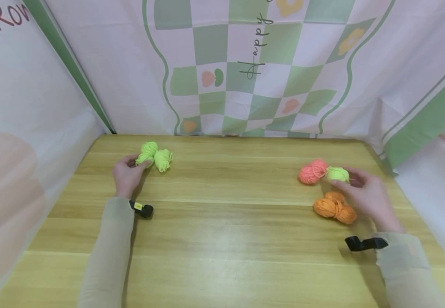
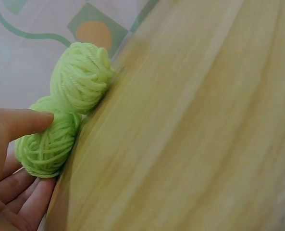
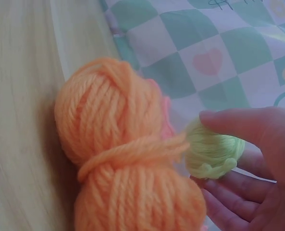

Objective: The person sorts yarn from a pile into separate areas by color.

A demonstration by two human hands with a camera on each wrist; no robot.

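Over at the table's far left, my left hand holds one end of a bright yellow-green yarn bundle, which shows two rounded lobes. The left wrist view has my thumb on top of the lower lobe and fingers beneath it. On the right side, my right hand pinches a pale yellow-green yarn ball between thumb and fingers. A pink yarn bundle lies right beside that ball. Nearer to me is an orange yarn bundle, tied at its middle; it fills much of the right wrist view.
The wooden table runs back to a hanging cloth with a green checked print. More printed cloth stands along the left side, and another panel along the right. Black wrist cameras sit on both sleeves.
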